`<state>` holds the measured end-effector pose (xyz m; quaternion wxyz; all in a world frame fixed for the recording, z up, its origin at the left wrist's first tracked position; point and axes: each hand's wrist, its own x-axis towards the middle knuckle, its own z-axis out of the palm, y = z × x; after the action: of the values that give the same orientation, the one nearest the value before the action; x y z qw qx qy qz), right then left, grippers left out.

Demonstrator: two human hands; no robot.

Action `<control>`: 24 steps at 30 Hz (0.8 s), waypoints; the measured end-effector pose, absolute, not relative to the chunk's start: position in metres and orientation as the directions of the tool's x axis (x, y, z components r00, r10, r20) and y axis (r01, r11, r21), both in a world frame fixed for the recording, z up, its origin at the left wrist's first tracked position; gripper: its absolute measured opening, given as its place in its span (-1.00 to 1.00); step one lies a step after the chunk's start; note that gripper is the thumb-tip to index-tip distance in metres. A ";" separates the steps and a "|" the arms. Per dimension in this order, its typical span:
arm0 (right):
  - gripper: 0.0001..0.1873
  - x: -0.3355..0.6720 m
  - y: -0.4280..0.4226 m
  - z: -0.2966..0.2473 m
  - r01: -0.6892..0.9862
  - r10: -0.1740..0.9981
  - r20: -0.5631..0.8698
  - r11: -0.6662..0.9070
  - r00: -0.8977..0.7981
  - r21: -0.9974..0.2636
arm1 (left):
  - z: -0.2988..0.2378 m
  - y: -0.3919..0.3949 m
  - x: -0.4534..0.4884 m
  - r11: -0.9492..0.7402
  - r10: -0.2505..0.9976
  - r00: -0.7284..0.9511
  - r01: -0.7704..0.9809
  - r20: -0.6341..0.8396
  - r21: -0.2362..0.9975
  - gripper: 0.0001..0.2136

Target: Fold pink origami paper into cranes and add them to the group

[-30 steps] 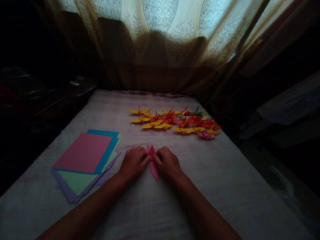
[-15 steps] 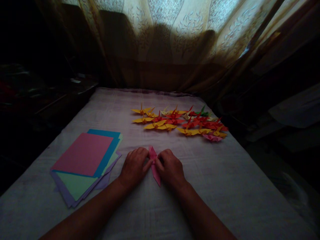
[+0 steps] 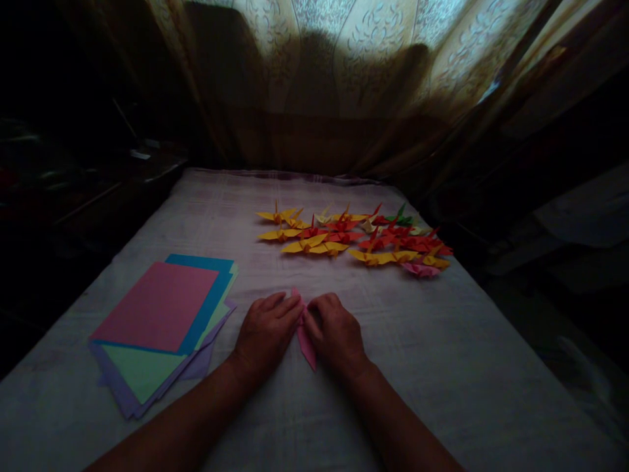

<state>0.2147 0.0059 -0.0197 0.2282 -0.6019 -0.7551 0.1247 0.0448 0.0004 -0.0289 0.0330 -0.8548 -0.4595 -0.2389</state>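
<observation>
A narrow pink folded paper piece (image 3: 306, 347) lies on the cloth-covered table (image 3: 442, 367) between my two hands. My left hand (image 3: 265, 331) rests on its left side with the fingers stretched forward and flat, pressing the upper part. My right hand (image 3: 334, 331) has its fingers curled and pinched on the paper's right edge. Most of the paper's top is hidden under the fingers; only its lower point shows.
A stack of coloured paper sheets (image 3: 160, 328), pink on top, lies at my left. Several folded paper cranes (image 3: 354, 239) in yellow, red, green and pink sit in rows further back. A patterned curtain (image 3: 344, 72) hangs behind the table. Dark surroundings flank both sides.
My left hand's fingers have uncurled and now lie flat over the top of the pink paper, covering its upper tips. The view has shifted slightly downward.
</observation>
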 end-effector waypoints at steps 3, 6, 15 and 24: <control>-0.90 0.215 0.006 -0.020 0.854 0.967 0.193 0.241 -0.169 -0.461 | -0.028 0.000 0.045 -0.578 0.767 0.469 0.801 0.437 0.157 -0.70; -0.91 0.215 0.006 -0.019 0.856 0.966 0.194 0.242 -0.170 -0.458 | -0.027 0.000 0.046 -0.574 0.770 0.466 0.805 0.436 0.153 -0.70; -0.93 0.216 0.005 -0.017 0.844 0.968 0.178 0.242 -0.177 -0.478 | -0.026 0.000 0.044 -0.536 0.819 0.443 0.817 0.363 0.212 -0.70; -0.93 0.216 0.007 -0.014 0.832 0.977 0.111 0.214 -0.183 -0.512 | -0.021 0.003 0.043 -0.504 0.857 0.435 0.816 0.275 0.282 -0.72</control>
<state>0.2162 0.0068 -0.0142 0.2117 -0.6031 -0.7498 0.1710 0.0429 0.0031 -0.0208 -0.0532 -0.8454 -0.4950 -0.1937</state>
